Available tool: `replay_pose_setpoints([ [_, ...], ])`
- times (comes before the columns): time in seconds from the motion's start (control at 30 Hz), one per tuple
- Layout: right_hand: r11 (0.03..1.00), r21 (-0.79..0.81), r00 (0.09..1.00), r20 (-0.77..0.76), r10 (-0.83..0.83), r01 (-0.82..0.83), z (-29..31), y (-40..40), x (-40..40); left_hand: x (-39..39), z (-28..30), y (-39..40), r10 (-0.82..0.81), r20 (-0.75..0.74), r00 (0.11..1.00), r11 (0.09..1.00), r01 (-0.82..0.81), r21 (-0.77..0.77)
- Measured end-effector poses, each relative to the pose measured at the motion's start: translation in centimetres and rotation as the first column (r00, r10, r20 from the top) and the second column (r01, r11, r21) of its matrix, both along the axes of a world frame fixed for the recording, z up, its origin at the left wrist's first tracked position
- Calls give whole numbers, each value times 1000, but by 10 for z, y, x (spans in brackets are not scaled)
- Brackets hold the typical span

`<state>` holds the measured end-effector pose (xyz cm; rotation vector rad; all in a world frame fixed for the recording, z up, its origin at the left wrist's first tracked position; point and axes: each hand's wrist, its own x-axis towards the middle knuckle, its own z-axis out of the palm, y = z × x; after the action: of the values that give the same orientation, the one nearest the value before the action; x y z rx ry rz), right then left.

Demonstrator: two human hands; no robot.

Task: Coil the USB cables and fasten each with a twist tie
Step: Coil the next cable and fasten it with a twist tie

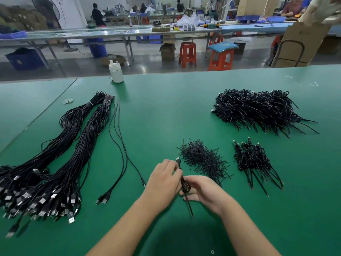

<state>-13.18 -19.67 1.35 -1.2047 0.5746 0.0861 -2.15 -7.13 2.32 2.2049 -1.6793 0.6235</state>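
Both hands hold one coiled black USB cable (185, 185) low over the green table. My left hand (163, 179) grips its upper part, where the silver plug sticks out above the fingers. My right hand (200, 190) is curled round the coil from the right, and the cable's tail points down toward me. A loose heap of black twist ties (202, 158) lies just beyond my right hand. Two big bundles of uncoiled cables (55, 159) stretch along the left. Three loose cables (120, 145) lie beside them.
A small pile of coiled, tied cables (253, 159) lies right of the ties, and a large pile (258, 109) behind it. A white bottle (115, 72) stands at the table's far edge, rubber bands (67, 101) nearby. Stools, benches and people are beyond.
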Motion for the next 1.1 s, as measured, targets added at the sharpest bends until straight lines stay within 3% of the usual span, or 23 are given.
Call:
replay_pose_setpoints([
  [0.1,978,184,995,18,-100,95,4,-3,-1,-4,8,3,-43,-26,999,997,42,-61],
  [0.3,937,294,978,28,-205,188,10,0,1,-9,16,9,-49,-149,988,989,27,-142],
  [0.4,935,280,973,7,-230,219,12,3,-1,-7,15,9,-51,-132,990,992,35,-124],
  [0.6,952,208,974,-44,-222,226,15,10,-2,-1,15,10,-94,104,990,993,100,-59],
  [0.67,952,189,970,-15,-244,242,18,10,-2,0,17,11,-85,61,994,995,88,-52],
  [0.73,950,69,947,91,-309,303,22,8,-3,0,20,14,-22,-168,985,998,12,-63],
  [0.8,905,-318,945,252,-209,285,28,6,-6,1,25,17,64,-448,892,996,-85,-27],
  [0.87,729,-659,952,304,33,185,31,6,-8,2,30,17,96,-640,762,995,-95,36],
  [0.9,660,-734,953,289,94,158,32,7,-7,3,32,17,89,-688,721,996,-86,39],
  [1.0,630,-755,962,269,44,182,35,7,-5,2,39,16,90,-674,733,996,-83,42],
  [1.1,711,-673,971,232,-58,203,34,5,-3,-4,45,17,46,-439,897,999,-52,0],
])
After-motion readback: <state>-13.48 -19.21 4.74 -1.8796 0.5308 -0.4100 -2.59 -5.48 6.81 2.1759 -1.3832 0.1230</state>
